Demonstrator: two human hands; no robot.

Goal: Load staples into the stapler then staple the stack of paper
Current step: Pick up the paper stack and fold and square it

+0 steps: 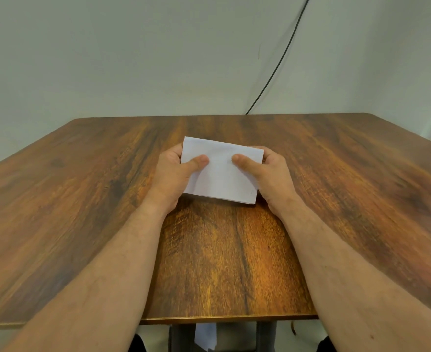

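Observation:
A small stack of white paper (220,171) is held just above the middle of the wooden table (82,189). My left hand (175,174) grips its left edge, thumb on top and fingers curled behind. My right hand (270,174) grips the right edge the same way. The sheets' near right corner shows several layered edges. No stapler and no staples are in view.
A black cable (283,59) runs down the pale wall behind the table's far edge. Below the near table edge, a scrap of white paper (205,336) hangs by the table's grey leg. A dark object shows at the far right edge.

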